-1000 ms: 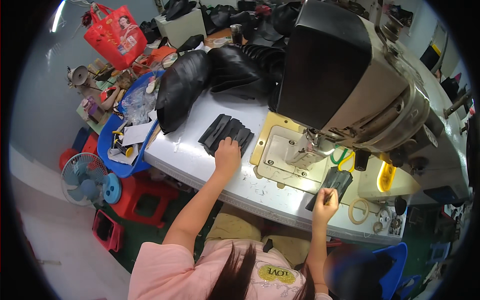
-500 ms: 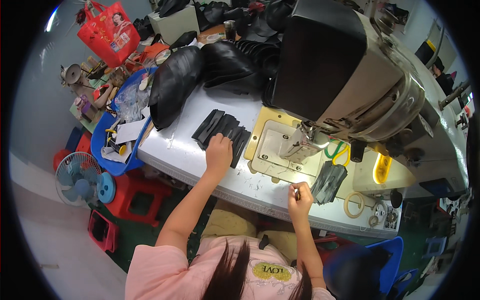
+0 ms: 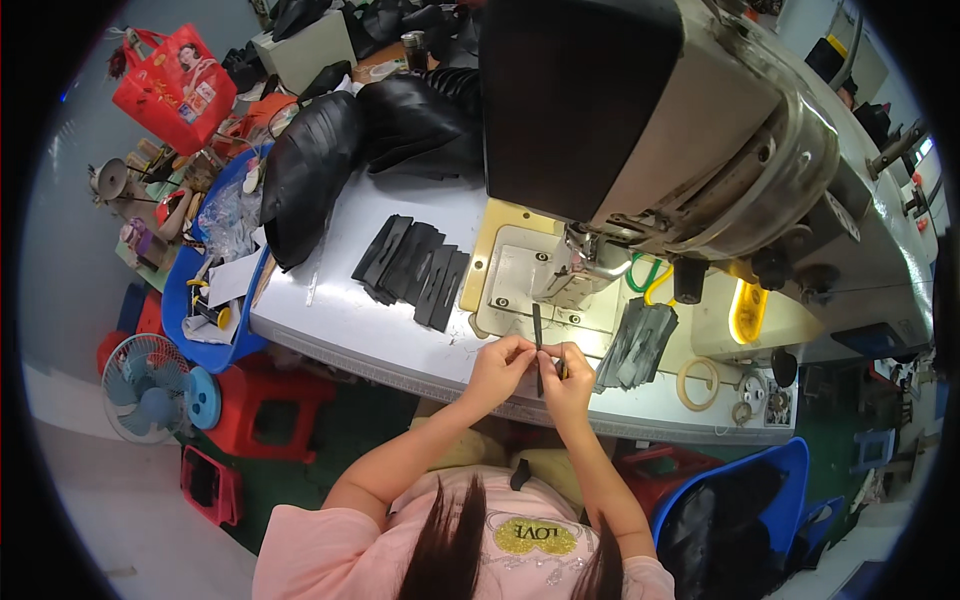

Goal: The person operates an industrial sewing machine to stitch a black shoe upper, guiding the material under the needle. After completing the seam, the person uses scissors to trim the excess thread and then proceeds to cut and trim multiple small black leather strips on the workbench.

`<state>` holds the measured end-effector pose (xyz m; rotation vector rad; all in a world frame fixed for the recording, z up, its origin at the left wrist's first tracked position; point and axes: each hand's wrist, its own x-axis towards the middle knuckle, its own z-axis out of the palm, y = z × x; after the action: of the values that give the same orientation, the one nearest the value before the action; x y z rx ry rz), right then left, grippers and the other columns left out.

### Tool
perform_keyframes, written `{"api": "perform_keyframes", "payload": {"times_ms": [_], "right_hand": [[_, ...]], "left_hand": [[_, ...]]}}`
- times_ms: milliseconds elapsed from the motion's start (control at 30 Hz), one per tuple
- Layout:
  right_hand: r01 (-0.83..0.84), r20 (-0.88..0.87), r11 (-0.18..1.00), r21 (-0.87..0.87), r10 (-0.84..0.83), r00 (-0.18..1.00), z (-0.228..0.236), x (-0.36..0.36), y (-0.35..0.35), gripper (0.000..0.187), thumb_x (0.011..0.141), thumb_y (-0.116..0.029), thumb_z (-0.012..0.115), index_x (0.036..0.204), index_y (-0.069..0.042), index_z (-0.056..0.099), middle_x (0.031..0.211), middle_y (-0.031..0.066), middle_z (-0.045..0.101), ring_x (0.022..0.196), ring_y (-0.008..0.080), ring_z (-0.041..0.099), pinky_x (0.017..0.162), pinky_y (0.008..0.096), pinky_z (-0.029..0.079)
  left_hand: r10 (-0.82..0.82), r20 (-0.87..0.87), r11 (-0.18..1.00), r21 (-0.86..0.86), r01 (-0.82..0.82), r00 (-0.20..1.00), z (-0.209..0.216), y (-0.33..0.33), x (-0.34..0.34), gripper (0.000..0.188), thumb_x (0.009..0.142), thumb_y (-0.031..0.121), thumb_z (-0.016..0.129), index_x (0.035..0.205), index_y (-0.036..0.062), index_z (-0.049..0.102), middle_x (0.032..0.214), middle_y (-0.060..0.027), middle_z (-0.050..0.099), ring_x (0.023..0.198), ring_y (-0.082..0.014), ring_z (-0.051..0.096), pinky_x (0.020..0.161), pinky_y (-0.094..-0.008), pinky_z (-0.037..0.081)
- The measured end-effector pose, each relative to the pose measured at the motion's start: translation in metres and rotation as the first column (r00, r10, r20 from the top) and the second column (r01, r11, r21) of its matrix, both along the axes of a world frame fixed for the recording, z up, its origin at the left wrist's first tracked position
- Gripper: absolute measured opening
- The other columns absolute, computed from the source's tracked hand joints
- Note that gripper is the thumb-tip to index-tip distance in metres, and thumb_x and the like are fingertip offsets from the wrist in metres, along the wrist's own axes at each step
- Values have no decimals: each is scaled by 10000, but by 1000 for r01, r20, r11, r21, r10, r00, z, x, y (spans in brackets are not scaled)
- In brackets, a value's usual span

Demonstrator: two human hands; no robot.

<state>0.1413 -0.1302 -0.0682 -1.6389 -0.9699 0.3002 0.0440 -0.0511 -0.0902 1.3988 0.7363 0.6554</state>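
Note:
My left hand [image 3: 497, 368] and my right hand [image 3: 569, 378] meet at the front edge of the white sewing table [image 3: 330, 320], both pinching a narrow black strip [image 3: 538, 335] held upright between them. The strip stands just in front of the sewing machine's [image 3: 650, 130] needle plate [image 3: 510, 280]. A fanned stack of black slotted pieces [image 3: 410, 262] lies on the table to the left of my hands. A second, greyer stack of pieces [image 3: 636, 344] lies just right of my right hand.
Large black leather parts [image 3: 330, 160] are piled at the table's back left. A blue bin [image 3: 215, 300] with scraps hangs off the left end. Red stools [image 3: 270, 410], a small blue fan [image 3: 150, 390] and a red bag [image 3: 175, 85] stand at left. Tape rings [image 3: 697, 380] lie at right.
My left hand left the black stack and my right hand left the grey stack. Both came together in front of the needle plate, now holding one black strip.

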Motion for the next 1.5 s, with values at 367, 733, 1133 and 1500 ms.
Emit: {"api": "perform_keyframes", "payload": {"times_ms": [367,733,1133,1500], "right_hand": [[-6,-322,990,-138,-39,946,-6,13,-7,79,783,-26,635,797,49,615,711,88,623,640,111,554,589,257,445],[-83,-144,986,-148,61,988,-6,22,-15,72,756,-36,635,769,29,606,680,81,601,557,113,536,518,256,428],[-64,-4,998,-2,64,998,-18,19,-23,35,760,30,586,744,16,559,634,48,526,543,93,463,496,249,380],[-158,-168,982,-100,140,976,-16,32,-29,29,770,1,583,765,30,580,693,102,594,597,171,558,560,281,437]], "left_hand": [[-92,64,965,-239,105,994,-3,-2,5,81,887,34,548,887,-35,588,781,-60,624,687,-105,597,610,-218,482],[-172,-34,969,-183,163,984,12,-1,7,68,845,15,555,795,-25,578,723,-51,610,632,-94,575,570,-217,466],[-119,-200,991,40,129,972,1,-10,15,49,760,-7,569,716,-23,558,631,-44,579,568,-78,545,504,-218,433],[-239,-79,965,-125,228,968,2,-10,14,81,828,29,569,784,-38,561,704,-58,613,636,-110,594,584,-239,482]]}}
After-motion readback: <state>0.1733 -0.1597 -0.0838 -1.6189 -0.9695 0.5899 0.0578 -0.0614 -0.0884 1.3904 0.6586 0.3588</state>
